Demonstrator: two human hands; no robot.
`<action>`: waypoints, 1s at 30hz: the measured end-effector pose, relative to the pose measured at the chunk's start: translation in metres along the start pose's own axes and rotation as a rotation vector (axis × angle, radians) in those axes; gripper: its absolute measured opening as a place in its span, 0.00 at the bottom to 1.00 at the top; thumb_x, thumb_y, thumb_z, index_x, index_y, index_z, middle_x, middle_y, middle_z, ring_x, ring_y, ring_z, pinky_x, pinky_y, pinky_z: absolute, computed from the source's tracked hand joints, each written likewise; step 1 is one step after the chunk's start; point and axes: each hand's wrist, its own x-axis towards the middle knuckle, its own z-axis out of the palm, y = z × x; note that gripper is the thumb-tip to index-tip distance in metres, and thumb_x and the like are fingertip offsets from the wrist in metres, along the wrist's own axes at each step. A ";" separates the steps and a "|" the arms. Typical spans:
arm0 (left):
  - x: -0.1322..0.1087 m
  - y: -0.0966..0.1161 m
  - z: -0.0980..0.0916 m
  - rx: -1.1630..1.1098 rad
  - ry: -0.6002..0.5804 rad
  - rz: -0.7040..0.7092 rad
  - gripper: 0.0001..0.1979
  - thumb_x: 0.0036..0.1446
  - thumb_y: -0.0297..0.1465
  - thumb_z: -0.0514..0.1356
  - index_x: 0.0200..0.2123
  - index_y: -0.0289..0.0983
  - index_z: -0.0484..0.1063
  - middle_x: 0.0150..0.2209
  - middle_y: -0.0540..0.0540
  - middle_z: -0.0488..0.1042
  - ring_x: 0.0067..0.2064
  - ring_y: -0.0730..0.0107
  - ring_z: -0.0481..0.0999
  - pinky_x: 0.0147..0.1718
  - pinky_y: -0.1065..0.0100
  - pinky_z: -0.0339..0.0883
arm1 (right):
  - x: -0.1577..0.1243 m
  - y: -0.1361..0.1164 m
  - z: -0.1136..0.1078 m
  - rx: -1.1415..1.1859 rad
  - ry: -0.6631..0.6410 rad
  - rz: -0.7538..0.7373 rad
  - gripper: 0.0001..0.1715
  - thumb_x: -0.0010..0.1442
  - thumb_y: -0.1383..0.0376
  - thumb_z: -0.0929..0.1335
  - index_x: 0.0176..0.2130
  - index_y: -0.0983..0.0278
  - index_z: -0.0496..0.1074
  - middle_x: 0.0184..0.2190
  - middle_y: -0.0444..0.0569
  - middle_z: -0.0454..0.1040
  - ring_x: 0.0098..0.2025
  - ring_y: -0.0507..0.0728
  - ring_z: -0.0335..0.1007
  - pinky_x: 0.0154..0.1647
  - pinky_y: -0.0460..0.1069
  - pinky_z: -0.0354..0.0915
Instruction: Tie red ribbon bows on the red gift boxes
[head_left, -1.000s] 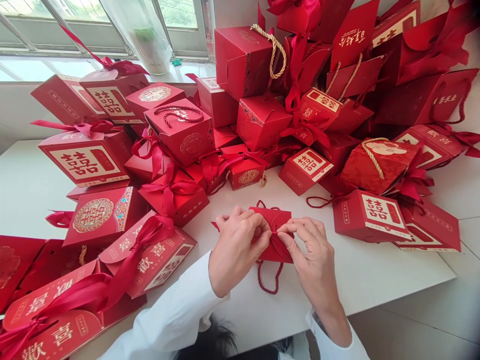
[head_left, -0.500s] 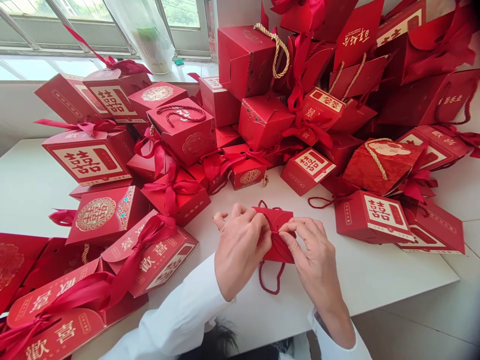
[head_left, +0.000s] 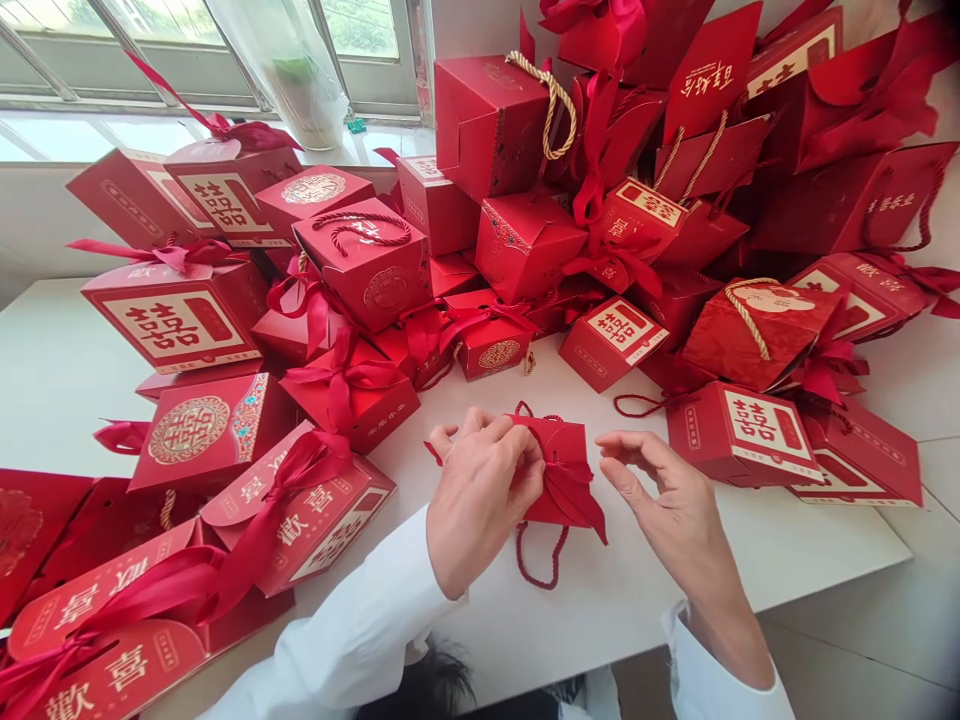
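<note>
A small red gift box (head_left: 564,436) with a dark red rope handle (head_left: 541,582) lies on the white table in front of me. Closed in a pinch over its left side, my left hand (head_left: 484,495) grips a red ribbon (head_left: 571,482). One end of that ribbon drapes across the box toward its lower right corner; the other end pokes out left of the hand. My right hand (head_left: 666,500) is just right of the box, touching nothing, with thumb and fingers apart.
Red gift boxes with ribbons (head_left: 174,312) crowd the left and back of the white table (head_left: 757,555). More boxes (head_left: 739,432) stand at the right. A plastic-bagged cup (head_left: 296,95) is on the windowsill.
My right hand has let go of the ribbon and moved right, its fingers opening. The ribbon's end now lies loose over the box. My left hand has stayed in place.
</note>
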 end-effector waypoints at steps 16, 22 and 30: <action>0.000 -0.002 0.004 0.043 0.037 0.033 0.08 0.58 0.24 0.53 0.27 0.37 0.65 0.29 0.52 0.72 0.38 0.66 0.63 0.40 0.56 0.47 | 0.006 -0.004 -0.002 -0.137 -0.120 -0.211 0.04 0.60 0.63 0.67 0.34 0.59 0.72 0.35 0.47 0.71 0.42 0.59 0.67 0.41 0.51 0.64; 0.000 -0.001 0.004 0.062 0.024 0.025 0.07 0.57 0.23 0.53 0.27 0.37 0.65 0.28 0.54 0.71 0.37 0.68 0.63 0.40 0.57 0.47 | 0.016 -0.007 -0.002 0.327 -0.286 0.035 0.07 0.61 0.62 0.67 0.31 0.60 0.68 0.34 0.44 0.68 0.38 0.54 0.65 0.41 0.48 0.61; 0.000 0.001 0.004 0.072 0.018 0.019 0.07 0.57 0.22 0.52 0.27 0.37 0.65 0.28 0.54 0.70 0.38 0.68 0.64 0.41 0.57 0.47 | 0.024 -0.005 0.004 0.548 -0.331 0.184 0.10 0.60 0.60 0.67 0.29 0.61 0.66 0.28 0.42 0.65 0.32 0.52 0.61 0.33 0.46 0.60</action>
